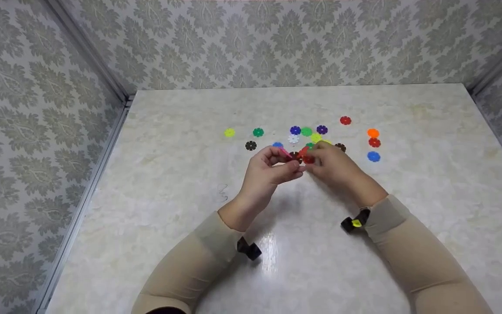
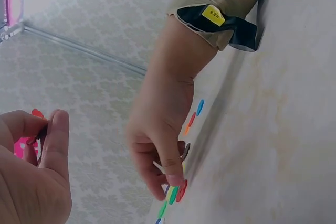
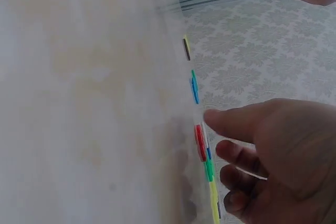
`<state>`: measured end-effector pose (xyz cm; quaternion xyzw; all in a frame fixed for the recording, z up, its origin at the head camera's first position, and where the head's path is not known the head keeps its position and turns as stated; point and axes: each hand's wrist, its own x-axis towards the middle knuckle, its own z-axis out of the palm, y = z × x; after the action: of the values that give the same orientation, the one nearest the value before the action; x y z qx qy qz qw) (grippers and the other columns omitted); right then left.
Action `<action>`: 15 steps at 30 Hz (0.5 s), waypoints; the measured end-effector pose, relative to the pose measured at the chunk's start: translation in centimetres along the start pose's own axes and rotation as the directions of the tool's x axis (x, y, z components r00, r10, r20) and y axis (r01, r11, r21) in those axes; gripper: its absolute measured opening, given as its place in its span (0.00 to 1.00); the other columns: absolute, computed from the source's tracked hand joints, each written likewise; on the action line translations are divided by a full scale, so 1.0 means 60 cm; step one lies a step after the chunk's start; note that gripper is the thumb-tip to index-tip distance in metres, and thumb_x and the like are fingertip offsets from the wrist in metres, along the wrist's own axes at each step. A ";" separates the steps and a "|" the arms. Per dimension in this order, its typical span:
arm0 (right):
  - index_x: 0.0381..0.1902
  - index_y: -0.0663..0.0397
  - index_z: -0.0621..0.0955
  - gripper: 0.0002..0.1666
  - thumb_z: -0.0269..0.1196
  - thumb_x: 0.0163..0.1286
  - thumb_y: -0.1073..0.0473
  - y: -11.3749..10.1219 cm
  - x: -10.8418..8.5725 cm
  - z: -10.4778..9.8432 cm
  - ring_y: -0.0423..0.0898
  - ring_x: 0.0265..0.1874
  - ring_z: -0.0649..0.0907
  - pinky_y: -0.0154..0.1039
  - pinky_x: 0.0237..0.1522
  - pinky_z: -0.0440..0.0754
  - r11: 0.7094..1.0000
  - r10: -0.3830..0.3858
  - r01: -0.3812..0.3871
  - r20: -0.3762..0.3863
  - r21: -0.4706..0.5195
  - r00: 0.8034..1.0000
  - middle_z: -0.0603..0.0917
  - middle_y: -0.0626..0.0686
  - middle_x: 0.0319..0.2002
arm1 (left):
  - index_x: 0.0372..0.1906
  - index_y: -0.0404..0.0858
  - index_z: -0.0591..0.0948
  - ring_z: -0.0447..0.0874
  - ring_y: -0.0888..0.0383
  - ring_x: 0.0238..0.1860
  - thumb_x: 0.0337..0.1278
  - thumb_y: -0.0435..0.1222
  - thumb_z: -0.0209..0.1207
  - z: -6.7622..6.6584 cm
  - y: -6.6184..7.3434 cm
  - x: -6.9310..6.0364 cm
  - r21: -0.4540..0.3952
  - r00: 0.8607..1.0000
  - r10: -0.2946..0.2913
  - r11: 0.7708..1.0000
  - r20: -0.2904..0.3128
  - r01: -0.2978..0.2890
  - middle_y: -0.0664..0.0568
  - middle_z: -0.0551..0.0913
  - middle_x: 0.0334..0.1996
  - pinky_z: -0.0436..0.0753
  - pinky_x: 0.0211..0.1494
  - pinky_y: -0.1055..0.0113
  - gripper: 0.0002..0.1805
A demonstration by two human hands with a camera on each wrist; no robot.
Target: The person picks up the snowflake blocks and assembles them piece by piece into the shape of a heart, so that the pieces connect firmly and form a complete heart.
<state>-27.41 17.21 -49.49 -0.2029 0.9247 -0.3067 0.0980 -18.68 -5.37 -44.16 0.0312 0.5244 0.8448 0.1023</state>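
Observation:
Between thumb and fingers, my left hand [image 1: 270, 170] pinches a small cluster of joined, notched flower-shaped plastic discs. A pink disc [image 1: 285, 153], a dark brown disc [image 1: 295, 155] and an orange-red disc [image 1: 304, 151] show in it; the fingers hide part of the cluster. Close on its right, my right hand [image 1: 336, 162] hovers low over the table with loosely bent fingers. Nothing shows between thumb and fingers of that right hand [image 3: 283, 150] in the right wrist view. A red disc [image 2: 181, 190] lies on the table just below its fingertips.
Several loose discs lie flat beyond the hands, among them a white disc [image 1: 293, 139] and a dark green disc [image 1: 258, 132]. On the right are an orange disc [image 1: 373, 133] and a blue disc [image 1: 373, 156]. Patterned walls border the marbled table [image 1: 168, 174] behind and at the sides.

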 end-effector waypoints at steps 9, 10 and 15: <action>0.55 0.57 0.95 0.14 0.73 0.81 0.54 -0.005 -0.001 -0.001 0.60 0.61 0.85 0.59 0.71 0.84 0.991 -0.086 0.089 0.038 -0.098 0.996 0.87 0.59 0.59 | 0.72 0.37 0.70 0.97 0.56 0.41 0.70 0.18 0.67 -0.003 0.004 0.003 0.044 1.000 -0.023 0.999 -0.003 0.023 0.49 0.86 0.43 0.97 0.53 0.60 0.32; 0.53 0.57 0.96 0.14 0.73 0.81 0.54 -0.006 -0.001 -0.001 0.60 0.62 0.86 0.60 0.73 0.84 0.990 -0.097 0.101 0.040 -0.104 0.994 0.89 0.59 0.60 | 0.74 0.37 0.71 0.97 0.57 0.42 0.70 0.18 0.66 -0.003 0.004 0.003 0.049 1.000 -0.024 0.999 0.006 0.024 0.48 0.86 0.43 0.97 0.53 0.61 0.33; 0.50 0.55 0.96 0.11 0.74 0.80 0.55 -0.010 -0.004 -0.003 0.57 0.57 0.92 0.59 0.69 0.89 0.984 -0.127 0.129 0.026 -0.119 0.992 0.95 0.57 0.53 | 0.74 0.34 0.79 0.97 0.55 0.44 0.71 0.18 0.65 -0.007 0.003 0.003 0.077 0.999 -0.043 0.996 0.032 0.041 0.46 0.84 0.48 0.97 0.56 0.60 0.30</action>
<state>-27.05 16.96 -48.98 -0.2704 0.9256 -0.2542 0.0743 -18.96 -5.76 -44.18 0.0381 0.5549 0.8212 0.1276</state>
